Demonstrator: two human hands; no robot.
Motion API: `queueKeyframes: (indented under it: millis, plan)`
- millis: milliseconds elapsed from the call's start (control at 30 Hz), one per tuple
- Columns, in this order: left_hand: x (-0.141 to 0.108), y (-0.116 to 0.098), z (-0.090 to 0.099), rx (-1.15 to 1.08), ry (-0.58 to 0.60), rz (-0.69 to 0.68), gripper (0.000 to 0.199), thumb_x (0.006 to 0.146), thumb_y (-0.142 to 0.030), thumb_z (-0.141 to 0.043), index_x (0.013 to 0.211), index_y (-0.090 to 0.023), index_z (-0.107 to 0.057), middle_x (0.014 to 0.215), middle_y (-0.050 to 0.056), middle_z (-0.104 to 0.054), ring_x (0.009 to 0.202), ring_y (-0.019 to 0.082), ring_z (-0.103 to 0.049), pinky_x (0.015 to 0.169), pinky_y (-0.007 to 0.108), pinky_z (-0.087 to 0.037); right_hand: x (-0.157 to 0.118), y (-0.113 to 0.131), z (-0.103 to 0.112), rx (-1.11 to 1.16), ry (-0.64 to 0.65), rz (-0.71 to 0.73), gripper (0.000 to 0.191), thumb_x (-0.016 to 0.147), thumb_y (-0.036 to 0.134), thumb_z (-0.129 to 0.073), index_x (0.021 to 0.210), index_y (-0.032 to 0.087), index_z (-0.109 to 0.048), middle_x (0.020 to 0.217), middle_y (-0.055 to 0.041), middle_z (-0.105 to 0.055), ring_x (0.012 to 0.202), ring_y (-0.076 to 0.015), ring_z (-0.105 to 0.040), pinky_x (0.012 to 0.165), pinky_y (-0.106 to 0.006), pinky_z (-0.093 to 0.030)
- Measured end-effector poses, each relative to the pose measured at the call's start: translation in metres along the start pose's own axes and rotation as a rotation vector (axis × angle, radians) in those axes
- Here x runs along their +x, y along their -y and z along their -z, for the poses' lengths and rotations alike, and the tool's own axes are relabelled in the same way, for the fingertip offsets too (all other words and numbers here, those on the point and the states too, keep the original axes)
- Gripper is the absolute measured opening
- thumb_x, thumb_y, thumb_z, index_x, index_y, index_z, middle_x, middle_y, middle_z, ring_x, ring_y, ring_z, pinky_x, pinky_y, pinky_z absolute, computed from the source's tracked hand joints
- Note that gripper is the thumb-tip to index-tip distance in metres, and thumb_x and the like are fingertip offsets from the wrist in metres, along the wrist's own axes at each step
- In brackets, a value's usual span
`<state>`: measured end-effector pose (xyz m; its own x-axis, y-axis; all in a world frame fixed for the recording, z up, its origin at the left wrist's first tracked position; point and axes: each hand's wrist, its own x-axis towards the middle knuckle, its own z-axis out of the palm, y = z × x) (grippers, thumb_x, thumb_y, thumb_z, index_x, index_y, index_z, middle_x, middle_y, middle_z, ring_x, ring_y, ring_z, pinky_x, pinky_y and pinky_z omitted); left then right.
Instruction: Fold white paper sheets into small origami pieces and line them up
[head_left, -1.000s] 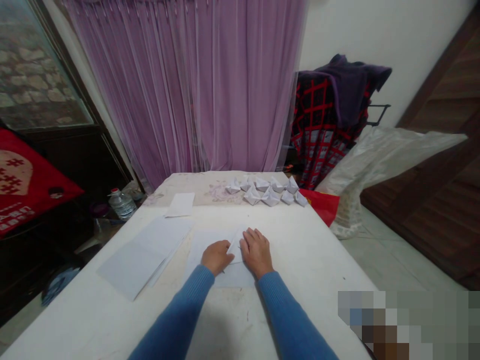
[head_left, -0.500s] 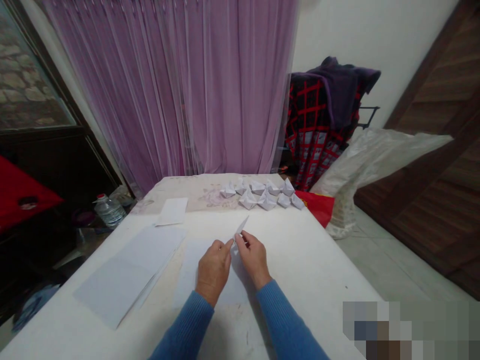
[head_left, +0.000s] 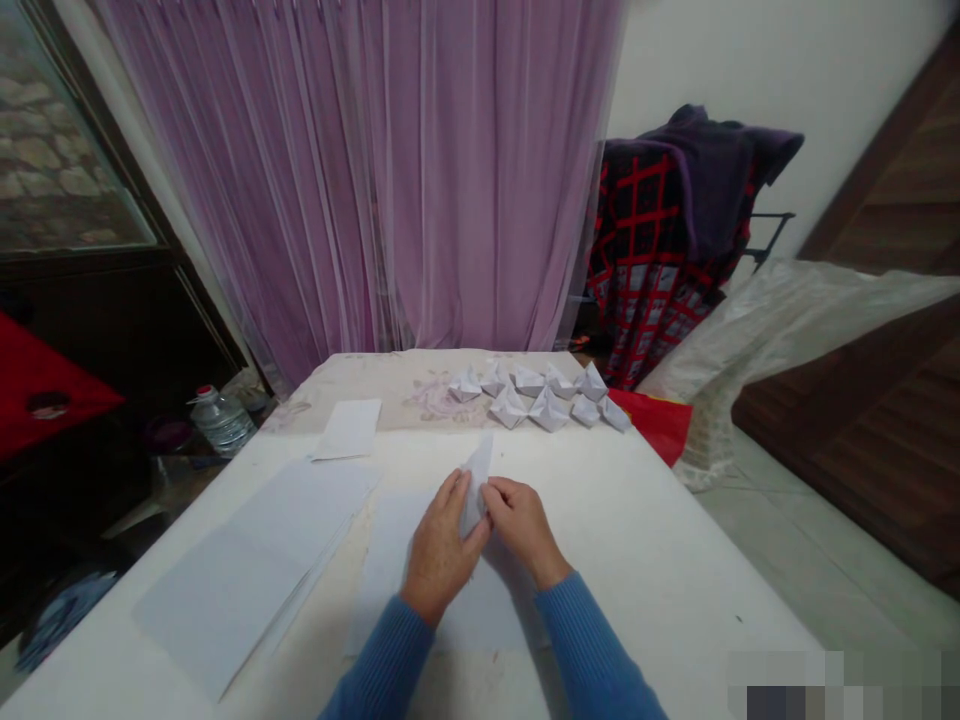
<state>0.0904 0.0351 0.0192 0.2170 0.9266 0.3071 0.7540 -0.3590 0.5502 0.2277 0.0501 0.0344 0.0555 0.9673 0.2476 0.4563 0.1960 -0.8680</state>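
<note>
A folded piece of white paper [head_left: 477, 478] with a pointed top stands between my two hands. My left hand [head_left: 442, 545] holds its left side, thumb in front and fingers along the edge. My right hand [head_left: 525, 525] pinches its right edge between thumb and bent fingers. Beneath my hands a white sheet [head_left: 386, 560] lies flat on the table. Several folded white paper boats [head_left: 550, 408] stand grouped at the table's far right.
A stack of large white sheets [head_left: 255, 560] lies at the left of the table [head_left: 660, 560], with a smaller pile of paper [head_left: 351, 428] behind it. A red bag [head_left: 656, 422] hangs by the right edge. A plastic water bottle [head_left: 221, 420] stands beyond the left edge.
The folded paper has turned so that a broader face shows. My left hand has opened out along its side, and my right hand has shifted down its edge. The view has moved slightly.
</note>
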Motion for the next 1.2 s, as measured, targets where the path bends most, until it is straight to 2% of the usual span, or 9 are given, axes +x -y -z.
queueKeyframes:
  millis: [167,300,400,533,633,733,833,1033,1200]
  plan:
    - [-0.002,0.007,0.0,0.148,0.011,-0.032,0.057,0.088,-0.036,-0.054,0.142,-0.021,-0.043,0.15,0.011,-0.04,0.137,0.026,-0.038,0.112,0.045,-0.034,0.002,-0.014,-0.003,0.217,0.085,-0.122,0.027,0.074,0.036,-0.048,0.052,0.02,-0.048,0.047,0.0045,-0.048,0.05,-0.0111,-0.046,0.053,-0.022,-0.036]
    - [-0.007,0.009,0.005,0.26,0.095,-0.098,0.049,0.088,-0.024,-0.052,0.137,-0.023,-0.048,0.145,0.01,-0.047,0.135,0.027,-0.042,0.114,0.052,-0.027,0.001,-0.018,-0.007,0.353,0.154,-0.322,0.013,0.068,0.027,-0.053,0.058,0.019,-0.054,0.049,0.0028,-0.057,0.047,-0.0116,-0.052,0.051,-0.023,-0.04]
    - [-0.008,0.008,0.006,0.289,0.164,-0.118,0.05,0.087,-0.013,-0.048,0.136,-0.024,-0.05,0.142,0.008,-0.051,0.132,0.025,-0.045,0.114,0.05,-0.028,-0.001,-0.015,-0.012,0.384,0.196,-0.428,0.006,0.066,0.02,-0.053,0.061,0.018,-0.056,0.049,0.0026,-0.059,0.043,-0.0099,-0.051,0.046,-0.02,-0.038]
    - [-0.005,0.009,0.007,0.293,0.248,-0.09,0.051,0.087,-0.005,-0.039,0.132,-0.023,-0.055,0.135,0.008,-0.058,0.125,0.021,-0.053,0.111,0.042,-0.035,-0.001,-0.016,-0.009,0.356,0.2,-0.437,0.01,0.072,0.025,-0.057,0.067,0.016,-0.059,0.05,0.0004,-0.06,0.044,-0.0097,-0.052,0.043,-0.019,-0.035]
    - [-0.005,0.019,0.009,0.284,0.242,-0.066,0.051,0.086,-0.003,-0.038,0.128,-0.023,-0.059,0.133,0.007,-0.06,0.122,0.02,-0.056,0.111,0.04,-0.036,0.0,-0.027,0.007,0.303,0.142,-0.389,0.029,0.07,0.03,-0.065,0.093,0.013,-0.064,0.055,0.0017,-0.061,0.048,-0.0108,-0.052,0.043,-0.019,-0.035]
    - [-0.006,0.035,0.009,0.223,0.187,-0.081,0.05,0.084,-0.002,-0.038,0.12,-0.026,-0.064,0.13,0.004,-0.062,0.121,0.018,-0.056,0.112,0.041,-0.035,-0.002,-0.04,0.026,0.329,0.236,-0.261,0.062,0.063,0.02,-0.068,0.123,0.015,-0.056,0.076,0.0,-0.069,0.055,-0.0096,-0.053,0.051,-0.02,-0.042]
    - [-0.007,0.049,0.009,0.143,0.124,-0.116,0.046,0.084,-0.003,-0.037,0.11,-0.026,-0.067,0.125,0.002,-0.066,0.122,0.017,-0.056,0.115,0.042,-0.031,-0.009,-0.044,0.037,0.276,0.372,-0.121,0.057,0.061,0.012,-0.063,0.119,0.019,-0.063,0.098,-0.0023,-0.071,0.066,-0.0097,-0.057,0.061,-0.022,-0.046]
    - [-0.005,0.05,0.013,0.132,0.071,-0.03,0.033,0.09,-0.009,-0.039,0.093,-0.026,-0.067,0.123,0.001,-0.067,0.132,0.018,-0.046,0.117,0.049,-0.018,-0.028,-0.03,0.027,0.036,0.347,0.15,0.025,0.078,0.015,-0.053,0.089,0.021,-0.075,0.09,-0.0041,-0.072,0.085,-0.016,-0.064,0.081,-0.028,-0.049]
    - [-0.006,0.05,0.014,0.097,0.138,0.0,0.031,0.091,-0.011,-0.036,0.088,-0.025,-0.064,0.13,0.001,-0.063,0.135,0.016,-0.042,0.117,0.05,-0.014,-0.04,-0.037,0.018,-0.252,0.263,0.357,0.045,0.073,0.003,-0.049,0.102,0.027,-0.073,0.108,-0.0033,-0.068,0.102,-0.0158,-0.061,0.09,-0.028,-0.048]
